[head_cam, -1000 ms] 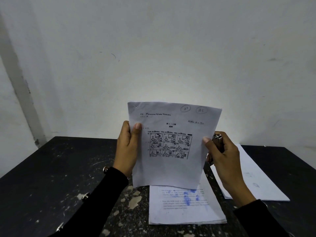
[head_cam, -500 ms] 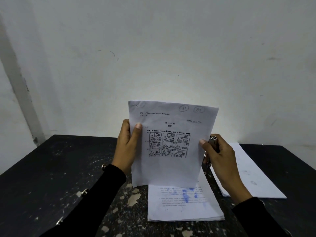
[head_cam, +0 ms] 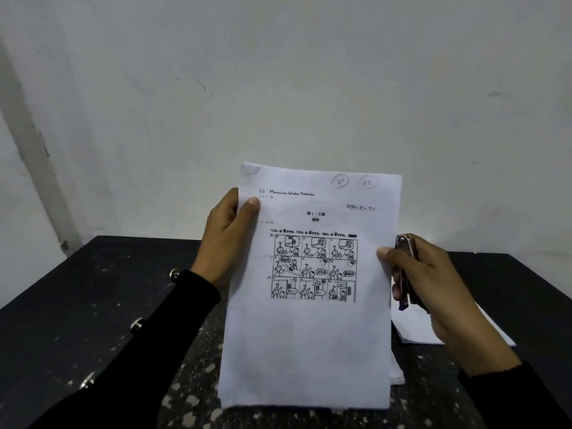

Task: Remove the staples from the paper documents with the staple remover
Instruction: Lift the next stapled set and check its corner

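black table [head_cam: 77,305], paint-chipped | white wall [head_cam: 278,72] behind

A bare, dimly lit room that serves as a makeshift desk space: a plain whitewashed wall [head_cam: 309,88], scuffed and marked, stands behind a black table [head_cam: 77,305] whose top is chipped and flecked with pale patches. A printed worksheet [head_cam: 309,335] with a comic-strip grid and handwritten scores is held above it, with more loose sheets [head_cam: 414,332] lying on the tabletop, which suggests paperwork in a simple study or office corner.
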{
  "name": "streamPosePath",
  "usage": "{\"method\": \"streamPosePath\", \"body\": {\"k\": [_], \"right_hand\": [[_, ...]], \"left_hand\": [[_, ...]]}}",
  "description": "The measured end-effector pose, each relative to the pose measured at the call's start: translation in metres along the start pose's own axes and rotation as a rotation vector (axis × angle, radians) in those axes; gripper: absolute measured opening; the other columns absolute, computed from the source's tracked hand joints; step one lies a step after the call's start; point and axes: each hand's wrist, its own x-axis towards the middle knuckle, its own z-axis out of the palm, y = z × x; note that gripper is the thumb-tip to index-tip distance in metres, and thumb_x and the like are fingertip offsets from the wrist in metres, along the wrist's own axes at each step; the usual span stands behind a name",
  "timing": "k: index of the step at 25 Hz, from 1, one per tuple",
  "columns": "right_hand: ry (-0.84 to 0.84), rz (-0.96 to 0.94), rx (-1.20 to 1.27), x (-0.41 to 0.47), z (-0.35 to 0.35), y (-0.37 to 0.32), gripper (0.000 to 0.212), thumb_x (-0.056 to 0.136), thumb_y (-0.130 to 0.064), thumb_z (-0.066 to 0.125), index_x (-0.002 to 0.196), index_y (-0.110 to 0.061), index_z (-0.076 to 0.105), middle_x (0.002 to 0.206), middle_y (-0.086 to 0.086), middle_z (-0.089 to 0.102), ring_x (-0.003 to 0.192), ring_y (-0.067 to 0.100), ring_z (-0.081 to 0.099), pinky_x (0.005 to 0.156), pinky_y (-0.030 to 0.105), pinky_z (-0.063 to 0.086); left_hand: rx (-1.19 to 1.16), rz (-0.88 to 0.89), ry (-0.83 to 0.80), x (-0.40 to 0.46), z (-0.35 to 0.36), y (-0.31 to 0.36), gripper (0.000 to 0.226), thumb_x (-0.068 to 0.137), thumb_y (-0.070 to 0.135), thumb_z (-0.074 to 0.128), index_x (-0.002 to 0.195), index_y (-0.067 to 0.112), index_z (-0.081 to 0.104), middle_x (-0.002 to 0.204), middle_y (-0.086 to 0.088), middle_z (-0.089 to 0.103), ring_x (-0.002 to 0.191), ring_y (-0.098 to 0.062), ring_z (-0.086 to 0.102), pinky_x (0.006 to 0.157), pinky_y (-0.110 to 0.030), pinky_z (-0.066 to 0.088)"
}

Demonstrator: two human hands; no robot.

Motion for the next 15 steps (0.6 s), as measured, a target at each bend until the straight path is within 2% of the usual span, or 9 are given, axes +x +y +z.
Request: {"method": "streamPosePath", "body": {"k": [3, 5, 7, 9, 11, 12, 13, 15], "right_hand": [[-0.093, 0.123, -0.033, -0.007, -0.007, 0.005, 0.024, 0.088, -0.014, 0.063, 0.076, 0.001, 0.050, 0.051, 0.005, 0.048, 0.037, 0.019, 0.045, 0.035, 0.023, 0.036], [-0.146, 0.220, -0.052, -0.011, -0.009, 0.013, 0.021, 0.088, -0.012, 0.063, 0.072, -0.004, 0.052, 0.049, 0.003, 0.049, 0.037, 0.019, 0.045, 0.038, 0.023, 0.037], [-0.182, 0.301, -0.096, -0.013, -0.007, 0.025, 0.021, 0.087, -0.012, 0.064, 0.072, -0.007, 0.052, 0.052, 0.006, 0.049, 0.038, 0.020, 0.045, 0.040, 0.025, 0.038], [-0.210, 0.351, -0.150, -0.015, -0.004, 0.037, 0.021, 0.087, -0.014, 0.065, 0.072, -0.006, 0.052, 0.060, 0.012, 0.049, 0.044, 0.021, 0.047, 0.041, 0.026, 0.040], [-0.192, 0.379, -0.167, -0.014, -0.001, 0.047, 0.022, 0.088, -0.019, 0.064, 0.078, -0.002, 0.056, 0.072, 0.015, 0.053, 0.057, 0.023, 0.052, 0.045, 0.024, 0.043], [-0.166, 0.389, -0.169, -0.012, 0.001, 0.050, 0.023, 0.090, -0.022, 0.062, 0.087, 0.001, 0.060, 0.079, 0.015, 0.055, 0.065, 0.024, 0.053, 0.048, 0.023, 0.044], [-0.136, 0.409, -0.146, -0.009, 0.003, 0.052, 0.027, 0.091, -0.026, 0.059, 0.094, 0.000, 0.061, 0.083, 0.015, 0.054, 0.068, 0.025, 0.053, 0.050, 0.024, 0.044], [-0.079, 0.473, -0.001, -0.003, 0.009, 0.052, 0.026, 0.092, -0.027, 0.049, 0.095, -0.005, 0.062, 0.083, 0.016, 0.049, 0.064, 0.024, 0.047, 0.053, 0.028, 0.044]], "left_hand": [[0.024, -0.097, 0.000, -0.006, -0.001, -0.022, 0.035, 0.089, 0.031, 0.053, 0.087, -0.003, 0.046, 0.081, -0.012, 0.054, 0.076, -0.021, 0.050, 0.069, -0.039, 0.042], [0.046, -0.172, -0.002, -0.015, -0.002, -0.040, 0.043, 0.082, 0.038, 0.055, 0.089, -0.004, 0.047, 0.082, -0.016, 0.056, 0.077, -0.023, 0.050, 0.070, -0.043, 0.043], [0.053, -0.248, -0.007, -0.028, -0.001, -0.059, 0.034, 0.085, 0.035, 0.056, 0.088, 0.001, 0.054, 0.086, -0.022, 0.061, 0.079, -0.024, 0.055, 0.072, -0.048, 0.049], [0.011, -0.298, 0.002, -0.041, 0.000, -0.075, 0.017, 0.094, 0.023, 0.052, 0.088, 0.010, 0.060, 0.089, -0.015, 0.066, 0.081, -0.023, 0.060, 0.075, -0.045, 0.051], [-0.010, -0.328, 0.012, -0.048, 0.001, -0.085, 0.015, 0.098, 0.017, 0.049, 0.090, 0.015, 0.061, 0.093, -0.013, 0.066, 0.083, -0.024, 0.061, 0.076, -0.043, 0.051], [-0.018, -0.329, 0.016, -0.050, 0.000, -0.091, 0.015, 0.098, 0.018, 0.049, 0.090, 0.015, 0.061, 0.094, -0.014, 0.065, 0.084, -0.025, 0.060, 0.077, -0.044, 0.050], [-0.031, -0.330, 0.019, -0.051, -0.001, -0.096, 0.014, 0.097, 0.018, 0.049, 0.092, 0.014, 0.062, 0.095, -0.016, 0.065, 0.085, -0.026, 0.059, 0.078, -0.046, 0.050], [-0.069, -0.341, 0.035, -0.051, -0.002, -0.103, 0.014, 0.097, 0.018, 0.050, 0.098, 0.011, 0.062, 0.098, -0.020, 0.065, 0.088, -0.027, 0.060, 0.081, -0.048, 0.050]]}}
